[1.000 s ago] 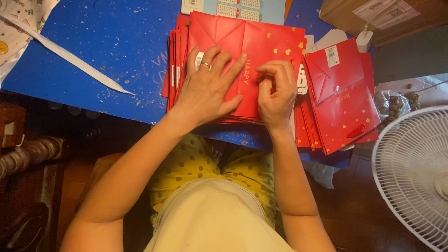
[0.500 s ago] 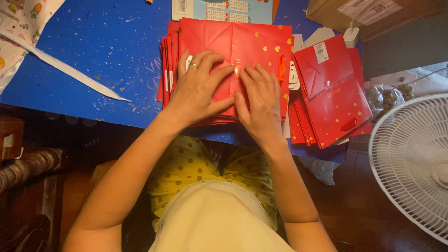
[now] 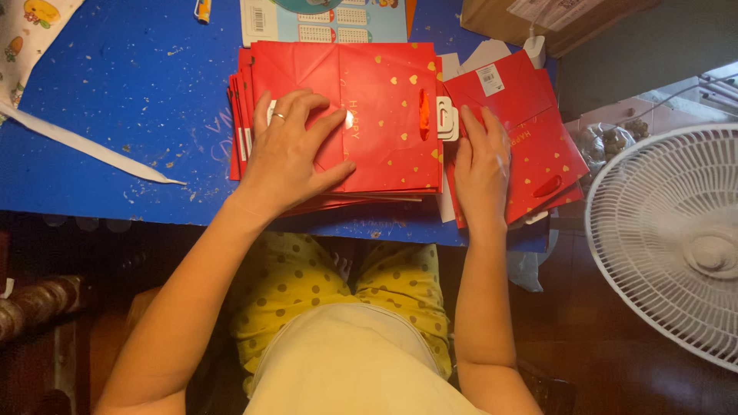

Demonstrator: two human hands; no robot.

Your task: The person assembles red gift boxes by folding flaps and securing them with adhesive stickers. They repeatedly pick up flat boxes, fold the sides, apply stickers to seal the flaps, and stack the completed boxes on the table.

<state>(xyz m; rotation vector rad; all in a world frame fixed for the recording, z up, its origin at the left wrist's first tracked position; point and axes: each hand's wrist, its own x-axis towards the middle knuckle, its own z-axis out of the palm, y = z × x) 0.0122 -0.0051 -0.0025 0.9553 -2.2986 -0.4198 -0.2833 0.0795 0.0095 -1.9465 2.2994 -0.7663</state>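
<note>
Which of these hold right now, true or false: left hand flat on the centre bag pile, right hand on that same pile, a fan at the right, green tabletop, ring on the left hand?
1. The left hand lies flat on the centre pile of red bags. True.
2. The right hand rests on that same pile. False: it lies on the second, tilted pile to the right.
3. A white fan stands at the right. True.
4. The tabletop is green. False: it is blue.
5. A ring shows on the left hand. True.
</note>
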